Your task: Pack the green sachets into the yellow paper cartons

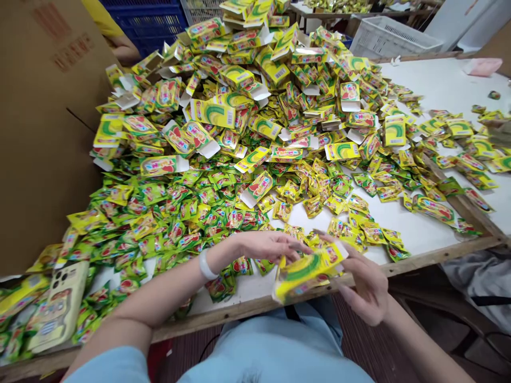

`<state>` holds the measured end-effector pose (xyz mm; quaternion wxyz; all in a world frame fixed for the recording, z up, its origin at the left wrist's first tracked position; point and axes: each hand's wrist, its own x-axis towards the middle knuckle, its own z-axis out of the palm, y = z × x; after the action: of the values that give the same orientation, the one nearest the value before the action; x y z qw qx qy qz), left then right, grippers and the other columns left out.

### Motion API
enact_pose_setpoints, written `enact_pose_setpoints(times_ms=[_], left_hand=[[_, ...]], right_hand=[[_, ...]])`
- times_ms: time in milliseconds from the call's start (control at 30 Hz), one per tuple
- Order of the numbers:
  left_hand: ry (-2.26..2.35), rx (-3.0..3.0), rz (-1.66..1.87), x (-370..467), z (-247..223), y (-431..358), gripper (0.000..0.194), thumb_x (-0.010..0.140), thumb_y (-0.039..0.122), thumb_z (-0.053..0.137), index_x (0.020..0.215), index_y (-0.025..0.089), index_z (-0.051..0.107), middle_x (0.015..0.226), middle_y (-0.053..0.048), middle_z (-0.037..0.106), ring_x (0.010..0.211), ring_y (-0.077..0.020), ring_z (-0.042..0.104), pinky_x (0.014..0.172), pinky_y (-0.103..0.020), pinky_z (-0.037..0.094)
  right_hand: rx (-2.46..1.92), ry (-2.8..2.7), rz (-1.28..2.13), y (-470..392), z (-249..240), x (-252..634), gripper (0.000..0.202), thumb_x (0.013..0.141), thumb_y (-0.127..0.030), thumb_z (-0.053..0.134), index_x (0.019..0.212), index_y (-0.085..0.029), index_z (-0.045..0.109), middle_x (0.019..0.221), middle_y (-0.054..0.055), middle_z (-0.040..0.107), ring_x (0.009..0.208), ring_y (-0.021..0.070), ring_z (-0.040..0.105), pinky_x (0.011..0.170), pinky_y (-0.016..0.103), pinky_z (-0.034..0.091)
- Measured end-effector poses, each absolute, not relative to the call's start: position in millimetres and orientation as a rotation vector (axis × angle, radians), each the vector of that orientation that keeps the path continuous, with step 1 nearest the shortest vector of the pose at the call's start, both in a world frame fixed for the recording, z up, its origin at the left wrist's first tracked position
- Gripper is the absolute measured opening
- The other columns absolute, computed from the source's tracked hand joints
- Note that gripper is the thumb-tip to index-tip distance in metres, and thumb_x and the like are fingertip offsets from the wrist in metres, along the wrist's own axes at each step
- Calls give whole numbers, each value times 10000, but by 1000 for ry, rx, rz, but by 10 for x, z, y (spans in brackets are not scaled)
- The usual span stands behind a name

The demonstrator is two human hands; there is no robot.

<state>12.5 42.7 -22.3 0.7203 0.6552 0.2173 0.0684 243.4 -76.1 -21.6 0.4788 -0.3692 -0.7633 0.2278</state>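
Just above the table's front edge is a yellow and green candy box [309,270], tilted and slightly blurred. My right hand [365,290] is closed on its right end, thumb below and fingers along the far side. My left hand [271,246], with a white band on the wrist, is at the box's far left edge. Its fingers are bent together, and their tips are partly hidden behind the box, so what they hold does not show. Small green and yellow candy packets [187,210] lie spread around and beyond both hands.
A high heap of similar boxes [213,113] covers the table's middle. A cardboard carton [43,133] stands at left, a phone [59,308] lies in front of it. A wooden strip [465,205] borders the right side. Behind are a white crate [393,37] and another person's arm [123,49].
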Motion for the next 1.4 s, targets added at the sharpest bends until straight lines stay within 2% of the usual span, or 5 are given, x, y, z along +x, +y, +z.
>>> enact_pose_setpoints(times_ms=[400,600,867,1133,1400], left_hand=[[538,582,748,607,-66,216,285,729,272,717,966,115,715,1004,-97,755,1108,-285,667,972,-354,503],[503,454,964,694,57,122,453,643,495,866,876,184,633,827,14,670,978,-217,690,926,-320,531],[426,549,1055,780,48,34,587,643,675,795,921,201,587,840,-10,622,1047,-251,663,986,-370,505],[386,736,933,739,-112,20,674,723,773,648,1124,232,609,1253,-96,625,1314,-295,524,1082,-416,442],[429,744,840,714,-43,45,428,830,401,722,1203,205,643,1359,-119,610,1381,-305,471,1105,-400,433]], right_hand=[[-1131,-1675,-465,-601,-422,1940,570,752,-374,835,1245,-283,566,1191,94,609,1138,309,638,891,497,618],[-1119,-1738,-498,-571,-326,1769,388,868,-72,667,1249,-119,608,1004,125,733,1043,264,724,812,369,658],[-981,-1806,-602,-621,-423,1869,159,862,-55,645,971,-160,691,959,66,712,1167,259,657,908,380,627],[-1158,-1277,141,-620,-489,1779,354,841,-126,718,1118,-340,664,1361,45,495,1314,261,514,1078,506,477],[-1044,-1007,1074,-585,-420,1700,847,940,-398,612,1584,-364,63,1581,91,386,1410,243,457,1097,467,479]])
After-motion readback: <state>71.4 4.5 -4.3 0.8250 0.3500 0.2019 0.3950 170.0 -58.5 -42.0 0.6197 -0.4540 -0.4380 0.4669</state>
